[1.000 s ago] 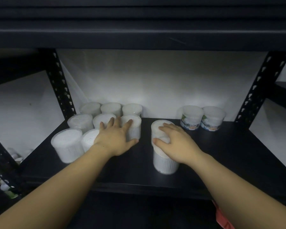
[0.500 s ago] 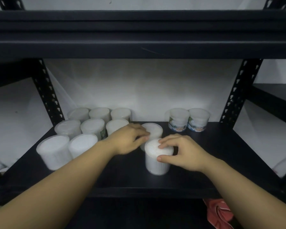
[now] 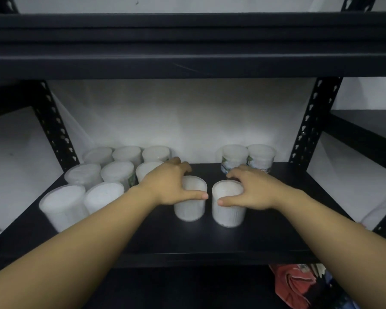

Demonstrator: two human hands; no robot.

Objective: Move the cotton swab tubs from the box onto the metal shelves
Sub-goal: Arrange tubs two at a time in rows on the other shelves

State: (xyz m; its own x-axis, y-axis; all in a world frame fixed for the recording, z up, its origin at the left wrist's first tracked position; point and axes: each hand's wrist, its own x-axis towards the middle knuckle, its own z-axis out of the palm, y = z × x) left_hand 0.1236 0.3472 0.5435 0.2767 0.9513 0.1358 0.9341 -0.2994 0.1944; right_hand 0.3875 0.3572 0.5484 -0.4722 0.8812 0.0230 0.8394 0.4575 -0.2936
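Gripping one tub per hand, the formerly stacked pair now stands side by side.

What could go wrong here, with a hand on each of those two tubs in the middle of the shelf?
1. The left hand and right hand each hold a tub, and the left tub and right tub stand nearly touching; a nudge could tip one.
2. Sliding the left tub toward the packed group of tubs might knock those over.
3. Both tubs sit towards the shelf's front edge, so pulling them back could drop them.
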